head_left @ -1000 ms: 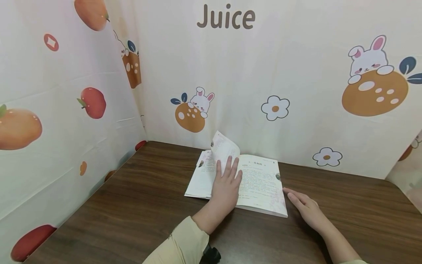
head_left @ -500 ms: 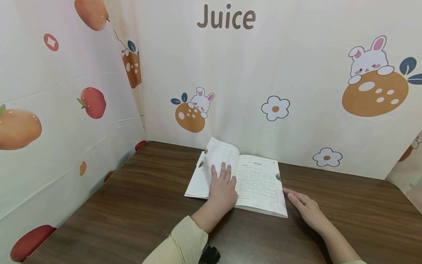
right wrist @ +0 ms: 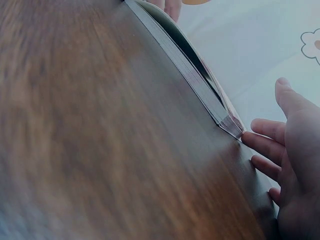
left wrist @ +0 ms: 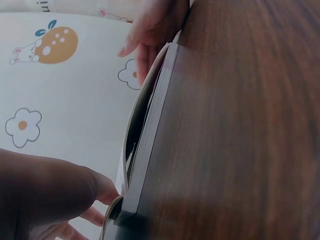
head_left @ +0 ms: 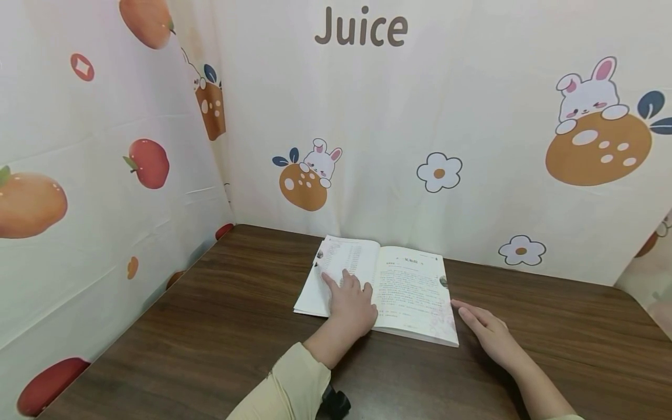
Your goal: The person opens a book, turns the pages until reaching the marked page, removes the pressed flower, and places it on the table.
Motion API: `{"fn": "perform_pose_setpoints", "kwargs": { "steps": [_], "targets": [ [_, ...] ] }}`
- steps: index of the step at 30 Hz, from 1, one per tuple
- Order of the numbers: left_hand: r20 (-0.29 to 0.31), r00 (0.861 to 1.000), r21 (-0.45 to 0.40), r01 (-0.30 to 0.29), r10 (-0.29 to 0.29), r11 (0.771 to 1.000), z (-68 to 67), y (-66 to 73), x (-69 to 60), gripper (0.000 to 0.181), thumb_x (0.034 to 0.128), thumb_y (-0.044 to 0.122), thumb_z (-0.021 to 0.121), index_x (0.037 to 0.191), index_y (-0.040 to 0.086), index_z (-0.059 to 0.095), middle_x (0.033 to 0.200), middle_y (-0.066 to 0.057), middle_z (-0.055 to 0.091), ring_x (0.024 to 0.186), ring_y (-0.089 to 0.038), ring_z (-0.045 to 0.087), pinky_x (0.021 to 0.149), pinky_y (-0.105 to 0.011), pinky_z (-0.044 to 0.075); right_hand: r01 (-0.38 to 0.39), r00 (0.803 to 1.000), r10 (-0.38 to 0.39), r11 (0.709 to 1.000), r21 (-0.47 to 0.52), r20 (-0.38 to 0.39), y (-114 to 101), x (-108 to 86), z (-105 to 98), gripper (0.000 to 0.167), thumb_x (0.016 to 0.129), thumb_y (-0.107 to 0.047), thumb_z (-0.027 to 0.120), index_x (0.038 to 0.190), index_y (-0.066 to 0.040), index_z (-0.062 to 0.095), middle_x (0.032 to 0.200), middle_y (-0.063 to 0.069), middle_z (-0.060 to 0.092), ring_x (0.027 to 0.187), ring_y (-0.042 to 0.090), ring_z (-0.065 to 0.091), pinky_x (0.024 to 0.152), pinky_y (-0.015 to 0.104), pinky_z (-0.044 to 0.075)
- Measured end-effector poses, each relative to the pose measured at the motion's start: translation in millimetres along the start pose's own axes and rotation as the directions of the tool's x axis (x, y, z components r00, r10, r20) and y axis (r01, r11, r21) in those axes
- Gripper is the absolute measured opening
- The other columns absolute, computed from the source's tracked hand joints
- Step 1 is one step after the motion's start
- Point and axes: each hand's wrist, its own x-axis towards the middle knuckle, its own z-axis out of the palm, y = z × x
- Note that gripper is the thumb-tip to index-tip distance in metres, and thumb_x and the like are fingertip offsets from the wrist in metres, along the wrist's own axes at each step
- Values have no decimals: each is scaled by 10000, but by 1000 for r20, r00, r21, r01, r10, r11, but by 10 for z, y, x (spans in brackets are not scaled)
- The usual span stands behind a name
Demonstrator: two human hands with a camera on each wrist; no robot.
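An open book (head_left: 412, 291) with printed white pages lies on the table near the back wall. My left hand (head_left: 350, 303) rests on its left page, fingers spread across the lower part beside the spine. In the left wrist view, the left thumb (left wrist: 102, 189) touches the page at the book's near edge, where the pages bulge up. My right hand (head_left: 488, 332) lies at the book's right edge, its fingertips touching the page corner. The right wrist view shows the right fingers (right wrist: 265, 147) loosely extended against the block of pages, with the thumb raised.
The dark wooden table (head_left: 220, 315) reaches to both sides and in front of the book. A cream cloth (head_left: 388, 116) printed with fruit, rabbits and flowers hangs close behind it and along the left. A black device (head_left: 335, 403) sits at the left wrist.
The raised page has swung down to the left and now lies flat on the left side. My left hand moved slightly left and down with it; the right hand stayed put.
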Motion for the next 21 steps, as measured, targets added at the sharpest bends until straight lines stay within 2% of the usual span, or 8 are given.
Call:
{"fn": "perform_pose_setpoints", "kwargs": {
  "steps": [8, 13, 21],
  "targets": [
    [59, 996, -62, 69, -65, 996, -13, -10, -13, 510, 916, 515, 401, 1336, 237, 482, 1290, -94, 503, 1189, -362, 428, 847, -792, 82, -3, 1000, 3, 1000, -1, 6, -1, -2, -6, 530, 986, -438, 352, 1328, -62, 502, 1360, 272, 395, 1255, 483, 291, 894, 668, 237],
    [70, 995, -77, 75, -69, 994, -20, -19, -16, 507, 919, 512, 392, 1344, 248, 474, 1298, -80, 505, 1098, -338, 494, 838, -798, 67, -11, 1000, 11, 1000, -3, 10, -3, -3, -10, 536, 984, -446, 350, 1334, -67, 497, 1364, 275, 387, 1254, 484, 288, 891, 671, 240],
    [98, 993, -98, 79, -70, 992, -15, -26, -10, 520, 925, 511, 381, 1373, 254, 444, 1339, -79, 479, 1120, -344, 494, 838, -799, 47, -11, 1000, 11, 1000, -3, 14, 2, -2, -6, 536, 984, -445, 353, 1337, -67, 494, 1370, 276, 379, 1258, 485, 281, 890, 674, 234]
  ]
}}
